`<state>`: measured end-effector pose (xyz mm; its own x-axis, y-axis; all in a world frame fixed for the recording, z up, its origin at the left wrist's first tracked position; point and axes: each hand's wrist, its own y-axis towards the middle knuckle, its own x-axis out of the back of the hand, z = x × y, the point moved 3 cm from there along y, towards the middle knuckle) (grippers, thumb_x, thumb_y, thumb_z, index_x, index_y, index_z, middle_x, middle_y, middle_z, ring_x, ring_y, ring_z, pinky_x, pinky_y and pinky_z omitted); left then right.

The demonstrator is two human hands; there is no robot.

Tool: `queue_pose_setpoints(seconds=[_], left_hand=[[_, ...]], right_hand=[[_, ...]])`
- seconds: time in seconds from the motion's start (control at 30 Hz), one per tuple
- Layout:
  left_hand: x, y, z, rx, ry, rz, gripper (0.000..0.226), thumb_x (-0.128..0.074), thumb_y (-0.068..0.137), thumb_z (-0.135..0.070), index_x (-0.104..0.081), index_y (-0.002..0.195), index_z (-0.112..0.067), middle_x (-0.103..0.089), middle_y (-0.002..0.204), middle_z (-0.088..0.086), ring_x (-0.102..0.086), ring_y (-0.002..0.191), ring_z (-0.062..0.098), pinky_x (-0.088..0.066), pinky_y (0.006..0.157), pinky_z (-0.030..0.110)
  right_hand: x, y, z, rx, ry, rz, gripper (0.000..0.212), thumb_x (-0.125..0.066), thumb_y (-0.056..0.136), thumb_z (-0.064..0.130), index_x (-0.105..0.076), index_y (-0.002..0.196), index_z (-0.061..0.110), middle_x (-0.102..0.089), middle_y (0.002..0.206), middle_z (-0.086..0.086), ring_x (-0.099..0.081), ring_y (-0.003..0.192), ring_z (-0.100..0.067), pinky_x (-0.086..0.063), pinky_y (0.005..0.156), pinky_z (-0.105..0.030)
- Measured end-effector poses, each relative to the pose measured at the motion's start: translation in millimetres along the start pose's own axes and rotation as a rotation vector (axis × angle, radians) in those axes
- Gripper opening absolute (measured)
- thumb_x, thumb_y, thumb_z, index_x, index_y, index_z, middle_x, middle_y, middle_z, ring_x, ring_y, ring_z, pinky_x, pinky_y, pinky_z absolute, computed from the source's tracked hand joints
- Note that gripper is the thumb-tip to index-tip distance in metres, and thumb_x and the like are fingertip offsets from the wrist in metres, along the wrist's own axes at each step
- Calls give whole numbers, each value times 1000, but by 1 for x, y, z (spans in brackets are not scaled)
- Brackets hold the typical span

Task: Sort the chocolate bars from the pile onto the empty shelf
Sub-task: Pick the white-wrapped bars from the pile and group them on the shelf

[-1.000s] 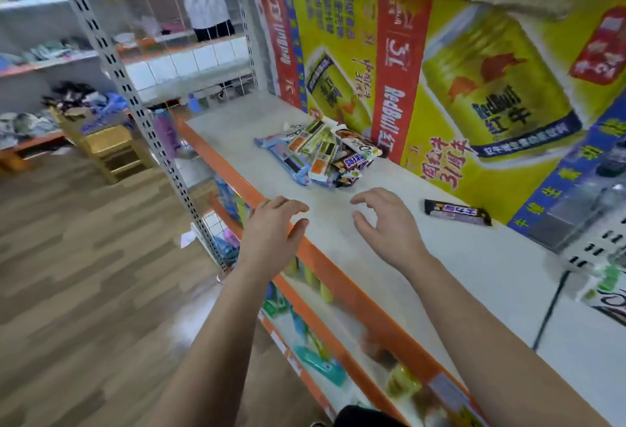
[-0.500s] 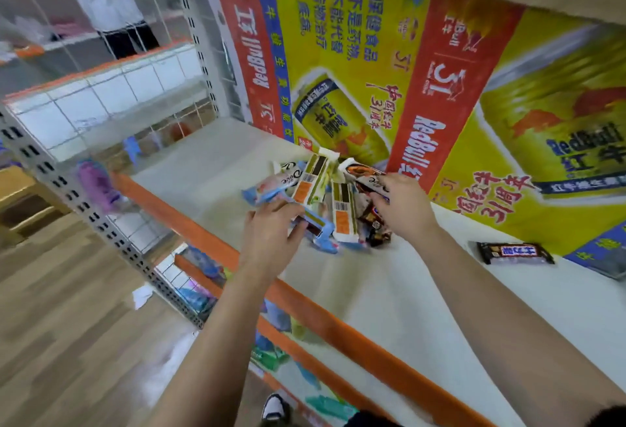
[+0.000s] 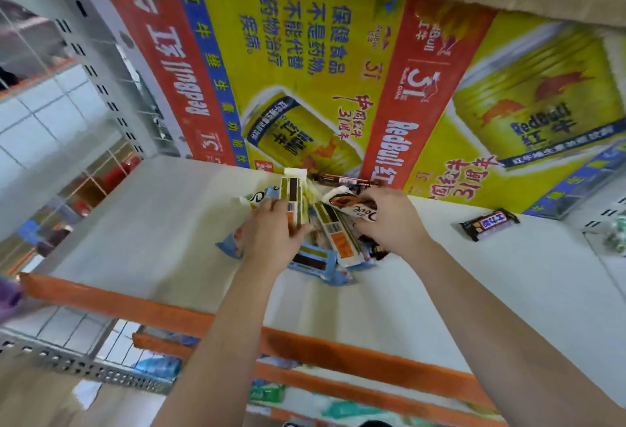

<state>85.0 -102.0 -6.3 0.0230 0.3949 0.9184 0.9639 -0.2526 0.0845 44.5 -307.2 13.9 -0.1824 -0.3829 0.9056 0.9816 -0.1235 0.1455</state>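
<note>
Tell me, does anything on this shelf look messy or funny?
Yes. The chocolate bars lie in a jumbled pile, crossing every which way, while one dark bar sits alone to the right, slanted. The drink can printed on the poster behind looks upside down.

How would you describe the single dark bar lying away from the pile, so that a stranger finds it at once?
Find the white shelf with the orange front edge, backed by a yellow poster. To the right of the pile, near the poster's foot, lies one dark bar. It alone lies apart, its wrapper dark brown with blue and white lettering.
</note>
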Motion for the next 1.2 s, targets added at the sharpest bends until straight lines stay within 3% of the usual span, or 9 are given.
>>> queue_pose_setpoints(seconds=[0.17, 0.27, 0.4, 0.63, 0.8, 0.9, 1.03, 1.13, 1.2], left_hand=[[-1, 9, -17, -60, -35, 12, 58, -65, 81, -35, -45, 129, -10, -53, 122, 13, -48, 112, 30, -39, 91, 38], [2, 9, -24, -136, -173, -79, 35, -56, 85, -21, -58, 117, -7, -65, 101, 16, -57, 94, 34, -40, 75, 36], [6, 4, -32, -159, -339, -147, 21, -51, 93, -21, -63, 104, -8, -59, 69, 7, -52, 64, 24, -31, 55, 33], [-12, -3, -79, -112, -862, 86, 13, -55, 92, -12, -65, 98, -18, -69, 81, -2, -70, 67, 14, -59, 61, 34], [-37, -15, -130, -202, -797, 123, 9, -59, 89, -11, -63, 94, -17, -70, 85, 1, -69, 66, 7, -55, 59, 22], [-57, -31, -169, -169, -921, 199, 16, -60, 86, -2, -63, 94, -15, -69, 91, 15, -71, 71, 23, -59, 64, 30], [-82, -57, -228, -188, -920, 206, 23, -65, 80, -4, -65, 92, -24, -69, 93, 2, -71, 73, 24, -59, 72, 43], [-103, -81, -277, -139, -975, 223, 22, -63, 82, 1, -62, 97, -16, -66, 105, 12, -70, 79, 30, -59, 71, 42], [-116, -95, -310, -135, -979, 233, 21, -61, 84, 1, -61, 98, -14, -66, 98, 9, -70, 77, 30, -59, 73, 42]], right_hand=[[7, -17, -14, -33, 59, -102, 28, -59, 85, 22, -62, 111, 14, -68, 97, -10, -59, 88, -30, -47, 71, -36], [12, -26, -22, -82, 135, -172, 21, -54, 93, 20, -62, 111, 13, -68, 84, -8, -60, 72, -25, -40, 61, -30], [17, -43, -36, -195, 280, -190, 9, -56, 92, 20, -54, 100, 16, -63, 72, -2, -45, 48, -9, -29, 47, -24], [31, -83, -75, -273, 307, -87, 19, -55, 85, 15, -37, 88, 18, -49, 73, -8, -44, 61, -23, -36, 58, -37], [59, -122, -119, -357, 218, -170, 31, -71, 77, 32, -44, 87, 19, -52, 76, 3, -47, 68, -16, -34, 58, -27], [76, -152, -152, -385, 257, -197, 26, -64, 85, 34, -47, 99, 21, -57, 86, 0, -51, 74, -16, -34, 58, -23], [105, -196, -204, -393, 256, -183, 39, -60, 90, 25, -47, 125, 16, -59, 99, -3, -59, 83, -19, -37, 67, -26], [133, -227, -244, -366, 193, -202, 15, -56, 92, 20, -55, 105, 13, -54, 87, -3, -58, 76, -25, -33, 62, -30], [154, -247, -268, -385, 248, -236, 10, -51, 95, 20, -46, 94, 12, -51, 75, -2, -53, 63, -20, -27, 55, -32]])
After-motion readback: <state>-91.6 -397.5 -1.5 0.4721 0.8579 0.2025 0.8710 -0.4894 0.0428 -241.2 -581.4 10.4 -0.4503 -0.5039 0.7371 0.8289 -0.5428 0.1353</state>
